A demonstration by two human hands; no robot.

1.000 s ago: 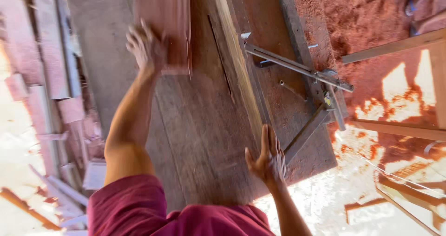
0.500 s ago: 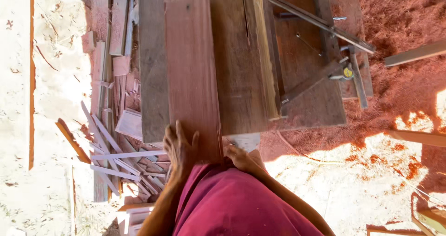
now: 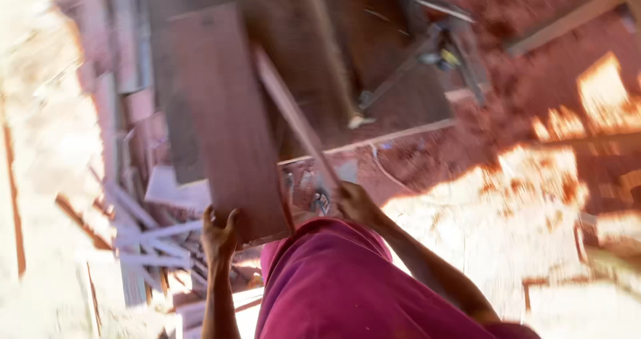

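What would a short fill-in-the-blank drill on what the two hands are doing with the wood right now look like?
1. The left hand grips the near end of the wide reddish ____.
2. The right hand holds the narrow strip on the ____ side of the wide piece.
3. The ground beside the workbench is covered in reddish ____.

Missing words: board; right; sawdust

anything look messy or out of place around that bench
Yes. Beside the left hand, offcut strips lie criss-crossed in a loose heap on the ground. Reddish sawdust covers the ground right of the workbench. The wide board and the thin strip in the right hand sit skewed to the bench edge.
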